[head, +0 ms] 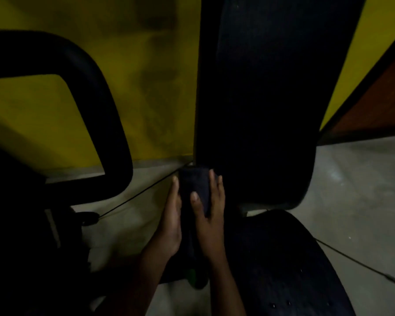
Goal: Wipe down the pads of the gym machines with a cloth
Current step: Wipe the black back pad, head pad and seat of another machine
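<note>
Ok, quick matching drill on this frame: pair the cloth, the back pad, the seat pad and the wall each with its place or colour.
Column one:
1. cloth
2. back pad
3. seat pad
4. wall

Column two:
A. yellow, behind the machine
B. upright, upper centre-right
C. held between left hand and right hand
D. low at lower right, roughly flat

Pairs: 1-C, 2-B, 3-D, 4-A

Both hands close together, left [172, 215] flat-edged, right [209, 210] curled, thumb forward, forearms extended.
</note>
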The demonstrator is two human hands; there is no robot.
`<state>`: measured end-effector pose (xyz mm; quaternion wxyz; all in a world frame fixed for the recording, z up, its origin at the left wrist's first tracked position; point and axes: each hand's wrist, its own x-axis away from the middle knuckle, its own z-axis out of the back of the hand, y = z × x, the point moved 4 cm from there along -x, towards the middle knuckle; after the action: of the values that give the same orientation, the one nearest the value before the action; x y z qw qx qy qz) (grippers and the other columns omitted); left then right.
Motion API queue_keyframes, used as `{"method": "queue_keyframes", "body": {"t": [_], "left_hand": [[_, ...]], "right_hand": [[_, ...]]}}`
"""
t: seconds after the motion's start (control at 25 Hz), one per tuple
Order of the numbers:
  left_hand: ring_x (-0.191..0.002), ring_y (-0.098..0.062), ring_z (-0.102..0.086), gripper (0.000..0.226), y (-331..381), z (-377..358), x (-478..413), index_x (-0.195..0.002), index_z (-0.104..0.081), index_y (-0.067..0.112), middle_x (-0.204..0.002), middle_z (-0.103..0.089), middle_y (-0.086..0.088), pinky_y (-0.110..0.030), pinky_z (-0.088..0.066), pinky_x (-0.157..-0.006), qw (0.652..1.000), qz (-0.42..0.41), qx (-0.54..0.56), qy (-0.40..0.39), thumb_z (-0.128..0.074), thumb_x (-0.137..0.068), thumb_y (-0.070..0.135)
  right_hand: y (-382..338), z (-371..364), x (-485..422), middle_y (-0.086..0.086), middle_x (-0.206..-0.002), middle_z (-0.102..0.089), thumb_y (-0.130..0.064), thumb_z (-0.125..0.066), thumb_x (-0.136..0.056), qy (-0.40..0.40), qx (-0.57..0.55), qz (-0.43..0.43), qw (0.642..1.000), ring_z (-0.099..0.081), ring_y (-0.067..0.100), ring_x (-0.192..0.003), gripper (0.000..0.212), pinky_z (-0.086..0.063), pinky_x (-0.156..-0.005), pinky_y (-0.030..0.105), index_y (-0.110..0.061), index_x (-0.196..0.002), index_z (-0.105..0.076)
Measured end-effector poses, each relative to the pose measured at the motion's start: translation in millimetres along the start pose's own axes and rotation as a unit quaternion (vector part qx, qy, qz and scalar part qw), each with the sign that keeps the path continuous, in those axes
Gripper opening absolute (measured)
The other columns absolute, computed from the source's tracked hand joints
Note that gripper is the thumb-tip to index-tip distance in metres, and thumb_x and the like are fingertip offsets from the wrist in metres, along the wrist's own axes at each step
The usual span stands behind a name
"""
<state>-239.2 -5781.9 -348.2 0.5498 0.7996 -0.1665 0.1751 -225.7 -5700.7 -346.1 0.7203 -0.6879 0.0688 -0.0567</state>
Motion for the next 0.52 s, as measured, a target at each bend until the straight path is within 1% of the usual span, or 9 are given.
{"method": "queue_keyframes", "body": {"t": [0.04,0.12,0.2,0.24,0.32,0.4,0.44,0.48,0.52], "left_hand": [[-0.123,-0.016,-0.051,0.060,3,-6,1,-0.134,-0.047,0.016,-0.132,-0.056,-0.001,-0.031,-0.044,-0.102,1.000,0.001,-0.014,-0.014,-0.031,-0.091,0.055],[-0.134,-0.014,-0.039,0.063,10,-18,1,-0.143,-0.035,0.013,-0.144,-0.044,-0.002,-0.029,-0.033,-0.111,0.997,-0.008,-0.059,-0.056,-0.032,-0.094,0.052],[-0.130,-0.009,-0.040,0.047,20,-18,-9,-0.142,-0.031,0.018,-0.137,-0.044,0.008,-0.016,-0.036,-0.099,0.991,-0.041,-0.124,-0.035,-0.027,-0.100,0.038],[-0.132,-0.010,-0.036,0.048,29,-17,-15,-0.146,-0.024,0.023,-0.140,-0.040,0.011,-0.017,-0.033,-0.097,0.983,-0.071,-0.166,0.004,-0.028,-0.100,0.036],[-0.142,-0.013,-0.021,0.060,42,-17,-32,-0.149,-0.008,0.029,-0.154,-0.019,0.010,-0.030,-0.025,-0.106,0.972,-0.097,-0.212,0.031,-0.032,-0.096,0.045],[-0.140,-0.009,-0.018,0.085,48,-25,-56,-0.150,0.000,0.029,-0.153,-0.012,0.013,-0.034,-0.023,-0.108,0.970,-0.114,-0.214,0.014,-0.038,-0.084,0.067],[-0.137,-0.005,-0.020,0.099,50,-29,-69,-0.150,-0.002,0.027,-0.150,-0.016,0.015,-0.033,-0.024,-0.108,0.970,-0.118,-0.211,0.008,-0.042,-0.074,0.076],[-0.134,-0.003,-0.023,0.100,47,-30,-83,-0.150,-0.006,0.024,-0.148,-0.020,0.014,-0.031,-0.025,-0.108,0.967,-0.125,-0.223,-0.010,-0.043,-0.073,0.076],[-0.133,-0.002,-0.024,0.086,44,-36,-92,-0.150,-0.012,0.021,-0.149,-0.024,0.012,-0.029,-0.025,-0.109,0.960,-0.127,-0.248,-0.036,-0.041,-0.082,0.067]], "right_hand": [[0,2,1,-0.015,-0.152,-0.011,-0.042,-0.055,-0.087,0.036,-0.012,0.003,0.999,-0.011,-0.032,-0.121,0.055,-0.022,-0.093,-0.007,-0.049,-0.132,-0.023],[2,8,-1,-0.012,-0.151,-0.022,-0.033,-0.056,-0.089,0.107,-0.059,0.015,0.992,-0.023,-0.015,-0.132,0.055,-0.029,-0.106,0.010,-0.043,-0.135,-0.027],[9,22,-7,-0.009,-0.147,-0.034,-0.028,-0.054,-0.087,0.193,-0.115,0.010,0.974,-0.034,0.002,-0.134,0.054,-0.032,-0.110,0.023,-0.037,-0.136,-0.032],[13,32,-14,-0.008,-0.145,-0.037,-0.030,-0.053,-0.086,0.246,-0.135,-0.004,0.960,-0.037,0.008,-0.133,0.053,-0.033,-0.110,0.025,-0.035,-0.135,-0.033],[18,53,-33,-0.003,-0.145,-0.039,-0.040,-0.052,-0.084,0.368,-0.139,-0.023,0.919,-0.039,0.014,-0.132,0.055,-0.034,-0.111,0.033,-0.035,-0.136,-0.033],[13,60,-57,0.003,-0.149,-0.034,-0.042,-0.049,-0.085,0.454,-0.116,-0.019,0.884,-0.034,0.016,-0.135,0.061,-0.029,-0.113,0.032,-0.028,-0.142,-0.030],[8,52,-73,0.006,-0.152,-0.027,-0.040,-0.048,-0.087,0.461,-0.097,-0.004,0.882,-0.027,0.015,-0.139,0.063,-0.022,-0.114,0.025,-0.024,-0.144,-0.026],[2,38,-87,0.007,-0.156,-0.016,-0.038,-0.047,-0.089,0.442,-0.059,0.018,0.895,-0.017,0.013,-0.141,0.065,-0.013,-0.114,0.020,-0.021,-0.147,-0.020],[-3,20,-98,0.005,-0.157,-0.005,-0.041,-0.044,-0.092,0.408,0.003,0.038,0.912,-0.008,0.014,-0.143,0.066,-0.006,-0.114,0.022,-0.023,-0.148,-0.014]]}}
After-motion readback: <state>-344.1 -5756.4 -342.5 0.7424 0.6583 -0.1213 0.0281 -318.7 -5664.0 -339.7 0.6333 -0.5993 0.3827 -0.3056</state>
